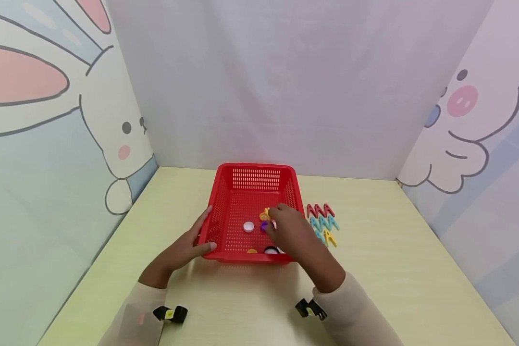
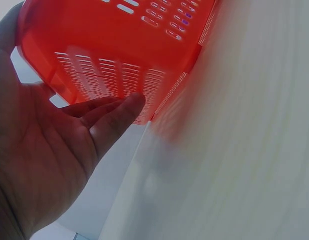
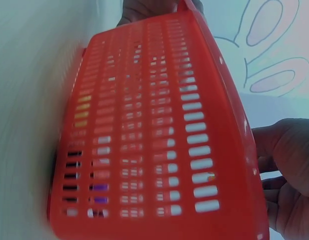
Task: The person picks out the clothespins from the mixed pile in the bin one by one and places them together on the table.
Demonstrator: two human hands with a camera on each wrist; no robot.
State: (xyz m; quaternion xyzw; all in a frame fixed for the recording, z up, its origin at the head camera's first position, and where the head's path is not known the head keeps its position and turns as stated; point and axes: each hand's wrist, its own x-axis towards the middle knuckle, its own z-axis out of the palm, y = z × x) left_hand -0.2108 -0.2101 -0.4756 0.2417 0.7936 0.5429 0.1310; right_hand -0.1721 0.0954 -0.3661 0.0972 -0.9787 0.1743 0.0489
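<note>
A red plastic basket [image 1: 255,257] with slotted walls stands on the table. My left hand [image 1: 185,247] grips its near left corner, thumb over the rim and fingers along the outside of the left wall. My right hand [image 1: 290,230] reaches in over the right wall, with fingers and thumb bent toward each other. A small yellow clip [image 1: 266,211] shows at its fingertips, partly hidden. Close under that hand lie a yellow cap [image 1: 264,217] and a purple cap [image 1: 264,226]. In the right wrist view the basket wall [image 3: 144,120] hides the right fingertips.
Elsewhere in the basket lie a white cap [image 1: 248,227], a black-rimmed cap [image 1: 271,250] and another yellow piece [image 1: 252,251]. To its right, A-shaped clips lie in rows on the table: red clips [image 1: 320,210], light blue clips [image 1: 323,223] and a yellow clip [image 1: 330,238]. Cloth walls surround the table.
</note>
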